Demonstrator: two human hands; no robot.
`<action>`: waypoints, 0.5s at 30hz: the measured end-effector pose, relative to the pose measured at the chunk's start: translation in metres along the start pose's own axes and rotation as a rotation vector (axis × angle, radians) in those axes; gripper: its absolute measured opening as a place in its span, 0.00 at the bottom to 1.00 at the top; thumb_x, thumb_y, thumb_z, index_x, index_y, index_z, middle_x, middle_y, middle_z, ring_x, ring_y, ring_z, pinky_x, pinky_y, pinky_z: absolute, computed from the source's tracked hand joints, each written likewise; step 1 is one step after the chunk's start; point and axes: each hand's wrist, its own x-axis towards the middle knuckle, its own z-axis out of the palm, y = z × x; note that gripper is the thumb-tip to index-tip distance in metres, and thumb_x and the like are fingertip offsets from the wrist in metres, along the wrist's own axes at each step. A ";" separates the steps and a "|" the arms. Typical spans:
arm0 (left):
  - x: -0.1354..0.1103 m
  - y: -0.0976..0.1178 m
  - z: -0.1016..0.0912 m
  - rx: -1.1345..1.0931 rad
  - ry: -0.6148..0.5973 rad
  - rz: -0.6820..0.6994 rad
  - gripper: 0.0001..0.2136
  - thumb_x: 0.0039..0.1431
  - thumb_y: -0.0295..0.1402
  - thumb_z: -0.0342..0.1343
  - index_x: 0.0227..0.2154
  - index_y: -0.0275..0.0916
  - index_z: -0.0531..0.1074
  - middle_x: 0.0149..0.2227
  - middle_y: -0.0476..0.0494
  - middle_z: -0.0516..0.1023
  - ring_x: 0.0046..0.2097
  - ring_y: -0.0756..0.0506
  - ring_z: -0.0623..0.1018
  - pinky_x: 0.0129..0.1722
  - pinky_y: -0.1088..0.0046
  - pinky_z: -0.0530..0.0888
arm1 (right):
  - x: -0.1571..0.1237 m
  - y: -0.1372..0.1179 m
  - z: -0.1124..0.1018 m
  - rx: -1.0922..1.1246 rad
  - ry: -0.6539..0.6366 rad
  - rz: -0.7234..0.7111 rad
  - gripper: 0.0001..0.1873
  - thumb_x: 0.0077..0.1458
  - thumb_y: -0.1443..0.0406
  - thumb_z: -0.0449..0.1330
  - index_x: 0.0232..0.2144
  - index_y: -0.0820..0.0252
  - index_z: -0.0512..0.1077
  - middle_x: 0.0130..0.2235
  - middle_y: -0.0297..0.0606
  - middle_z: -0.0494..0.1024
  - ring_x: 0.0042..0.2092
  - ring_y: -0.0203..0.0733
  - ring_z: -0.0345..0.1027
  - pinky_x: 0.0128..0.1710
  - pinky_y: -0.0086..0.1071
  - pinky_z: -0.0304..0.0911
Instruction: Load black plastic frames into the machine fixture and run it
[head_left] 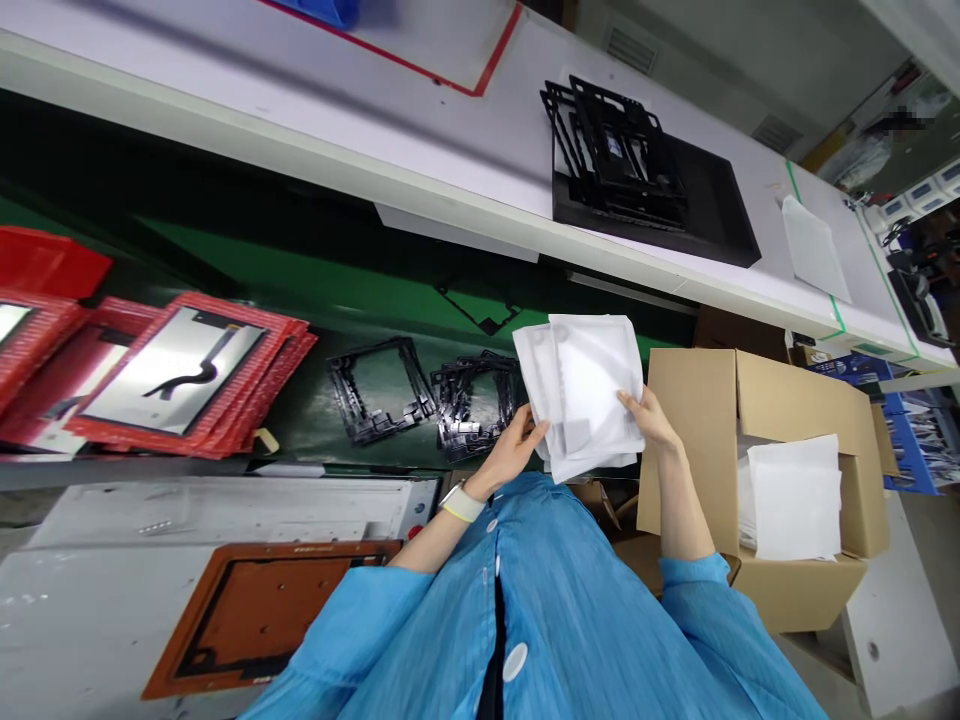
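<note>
**Holding thin white sheets in front of blue coat**

Pinching L edge of sheets w/ L hand, w/ thumb on top; gripping R edge w/ R hand, w/ fingers narrow on it. Holding stack just R of black frames lying on green surface. Having on R cardboard box w/ white paper inside; on far L, red pads w/ shiny panel on top.

2 hands hold white sheets near an open cardboard box.

Left hand pinching, right hand pinching near it, forearms angled inward
</note>
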 end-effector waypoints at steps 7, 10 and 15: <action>0.037 -0.013 0.025 -0.046 0.013 -0.005 0.29 0.68 0.57 0.61 0.61 0.40 0.73 0.52 0.37 0.86 0.50 0.38 0.85 0.52 0.60 0.82 | 0.000 0.030 -0.009 -0.024 0.141 0.011 0.38 0.63 0.35 0.66 0.60 0.57 0.77 0.63 0.48 0.82 0.66 0.60 0.75 0.68 0.52 0.72; 0.061 -0.039 0.043 -0.025 -0.026 -0.040 0.32 0.65 0.50 0.66 0.67 0.41 0.69 0.52 0.36 0.87 0.46 0.40 0.86 0.49 0.61 0.82 | 0.003 0.051 -0.029 -0.137 0.232 0.008 0.38 0.65 0.37 0.63 0.61 0.59 0.76 0.63 0.50 0.81 0.66 0.60 0.74 0.68 0.53 0.71; 0.083 -0.080 0.072 0.117 -0.088 -0.120 0.33 0.58 0.34 0.68 0.67 0.40 0.69 0.54 0.36 0.84 0.40 0.45 0.84 0.47 0.64 0.81 | 0.009 0.085 -0.046 -0.576 0.354 0.099 0.28 0.68 0.49 0.59 0.58 0.62 0.78 0.61 0.54 0.81 0.67 0.61 0.71 0.71 0.55 0.65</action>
